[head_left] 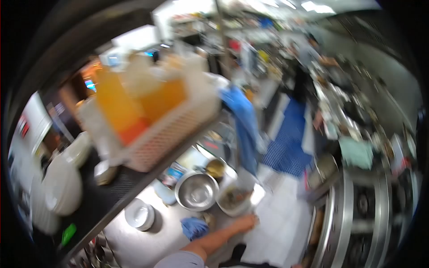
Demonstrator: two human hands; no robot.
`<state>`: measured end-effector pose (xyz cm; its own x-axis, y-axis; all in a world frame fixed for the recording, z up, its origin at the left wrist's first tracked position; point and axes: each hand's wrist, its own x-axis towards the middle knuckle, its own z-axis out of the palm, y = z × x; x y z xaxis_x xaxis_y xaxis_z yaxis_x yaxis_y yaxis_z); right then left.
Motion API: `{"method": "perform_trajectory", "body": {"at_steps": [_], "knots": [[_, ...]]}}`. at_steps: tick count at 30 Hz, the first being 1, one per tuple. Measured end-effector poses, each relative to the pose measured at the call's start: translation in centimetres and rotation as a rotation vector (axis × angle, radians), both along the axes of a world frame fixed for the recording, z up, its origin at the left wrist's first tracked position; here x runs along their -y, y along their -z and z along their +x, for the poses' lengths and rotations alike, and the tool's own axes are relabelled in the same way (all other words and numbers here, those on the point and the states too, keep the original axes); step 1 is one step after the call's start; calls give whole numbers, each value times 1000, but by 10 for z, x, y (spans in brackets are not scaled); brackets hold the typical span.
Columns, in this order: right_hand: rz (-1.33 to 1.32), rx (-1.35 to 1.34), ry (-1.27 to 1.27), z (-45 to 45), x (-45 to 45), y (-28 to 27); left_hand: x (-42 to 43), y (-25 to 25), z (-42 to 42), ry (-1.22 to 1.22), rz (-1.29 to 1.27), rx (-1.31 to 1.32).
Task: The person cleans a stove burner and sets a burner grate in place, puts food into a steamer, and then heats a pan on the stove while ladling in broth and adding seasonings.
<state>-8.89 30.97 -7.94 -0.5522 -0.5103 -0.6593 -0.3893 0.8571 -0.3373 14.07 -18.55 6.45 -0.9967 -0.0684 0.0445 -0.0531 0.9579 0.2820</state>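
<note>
I find the left grip [248,222] at the end of a bare forearm, just at the near side of a white tub [230,211]; blur prevents me from confirming whether it touches the wall or stands slightly apart. The fingers look bent, but I cannot tell how far the grip is open or whether it has hold of anything. The right grip I cannot make out with certainty. The tub sits just beyond the left grip and a little to its left, with mixed contents [235,197] too smeared to identify. Farther left of the grip, past the tub's side, stands a steel bowl [196,192]; a crumpled blue cloth [195,228] lies to the left, beside the forearm, and a white dish stack [139,214] is well apart on the same side, on the metal worktop [165,241]. To the grip's right I note pale floor [277,214]. In my judgement, sound handling here calls for a settled view first, then fingers set fully over the tub's rim rather than on a corner, and the tub held level, since its contents appear loose. I would also keep the tub clear of the neighbouring bowl and the elbow clear of the cloth, and avoid overhanging the floor side.
</note>
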Motion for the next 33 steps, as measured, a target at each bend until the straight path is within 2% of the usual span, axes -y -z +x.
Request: {"method": "perform_trajectory", "body": {"at_steps": [1, 2, 3, 4, 6, 7, 8, 9, 11, 12, 15, 18, 19, 20, 21, 22, 23, 25, 26, 28, 29, 30, 33], "knots": [[38, -63, -191, 8, -14, 5, -2, 14, 3, -23, -21, -39], [62, -135, -371, 14, -28, 10, -1, 8, 1, -41, -44, 114], [105, -90, -400, 13, -34, 15, -5, -13, 5, 17, -107, 24], [131, -43, -344, 12, -33, 17, -7, -16, 4, 51, -236, 105], [155, 63, -130, 32, -55, 20, -23, -48, -1, -95, -133, 81], [-122, -80, 52, 43, -45, -8, -27, -65, -4, -129, -28, 14], [-157, -26, 233, 49, -43, -9, -30, -67, -9, -131, -72, 4], [-45, 82, 289, 46, -26, -31, -29, -70, -12, -152, -136, -13], [-29, 183, 249, 44, -23, -17, -28, -68, -19, -175, -157, 24], [-23, 148, 181, 43, -23, 9, -27, -66, -23, -170, -198, 46], [-26, 175, 229, 31, -10, 44, -28, -64, -27, -174, -209, 83], [-43, 171, 266, -5, -4, 123, -29, -61, -36, -176, -277, 188], [-139, 39, 370, -23, -3, 152, -31, -64, -40, -190, -282, 238], [-207, -235, 462, -44, 1, 190, -29, -60, -40, -202, -289, 267], [-260, -296, 606, -81, 25, 176, -28, -57, -39, -207, -313, 315], [-147, -442, 659, -117, 23, 216, -26, -53, -36, -202, -362, 377], [-187, -661, 798, -146, 35, 232, -26, -51, -37, -204, -365, 403], [-137, -543, 1113, -202, 48, 268, -19, -47, -24, -184, -426, 505], [-1, -396, 1253, -224, 60, 271, -13, -46, -17, -161, -432, 515], [130, -135, 1396, -258, 58, 303, -8, -44, -11, -149, -403, 533], [118, -28, 1407, -268, 44, 324, -7, -43, -9, -160, -366, 536], [243, -100, 1198, -272, 39, 320, -6, -43, -5, -175, -329, 533], [374, -275, 976, -272, 70, 278, 4, -48, 11, -113, -342, 567]]}}
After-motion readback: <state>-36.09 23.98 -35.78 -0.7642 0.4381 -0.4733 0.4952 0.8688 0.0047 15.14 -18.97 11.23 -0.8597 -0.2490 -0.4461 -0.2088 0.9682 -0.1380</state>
